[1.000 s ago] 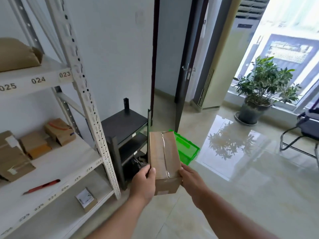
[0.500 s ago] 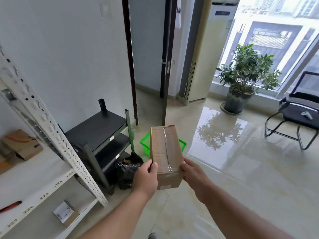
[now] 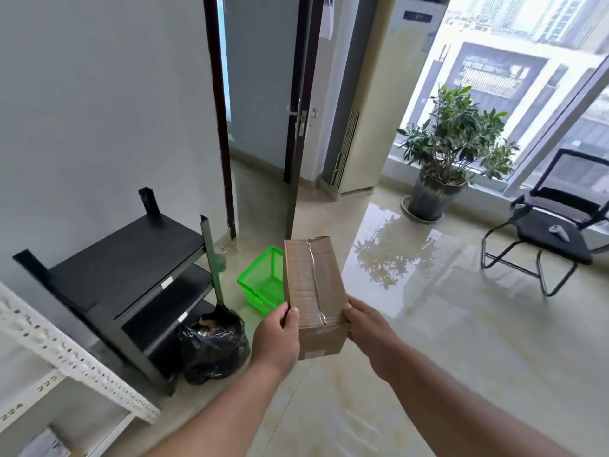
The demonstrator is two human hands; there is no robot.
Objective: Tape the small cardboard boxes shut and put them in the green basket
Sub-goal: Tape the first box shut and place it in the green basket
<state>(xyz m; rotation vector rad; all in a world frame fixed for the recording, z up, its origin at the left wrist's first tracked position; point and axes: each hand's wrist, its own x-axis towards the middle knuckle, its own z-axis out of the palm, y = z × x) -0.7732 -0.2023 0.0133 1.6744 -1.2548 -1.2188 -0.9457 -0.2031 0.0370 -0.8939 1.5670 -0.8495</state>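
Observation:
I hold a small brown cardboard box [image 3: 313, 285] in front of me, above the floor, with clear tape running along its top seam. My left hand [image 3: 278, 338] grips its near left corner, thumb on top. My right hand [image 3: 365, 328] grips the near right side. The green basket [image 3: 260, 282] stands on the floor beyond the box, partly hidden behind it, and looks empty in the part I can see.
A black low shelf unit [image 3: 131, 275] stands left of the basket, with a black rubbish bag [image 3: 211, 347] at its foot. A white metal rack [image 3: 66, 364] fills the lower left. A potted plant [image 3: 441, 159] and a black chair [image 3: 557, 239] are on the right.
My view has swung right, away from the white rack and its boxes. The green basket has come further into sight on the floor. Both hands keep the same hold on the box.

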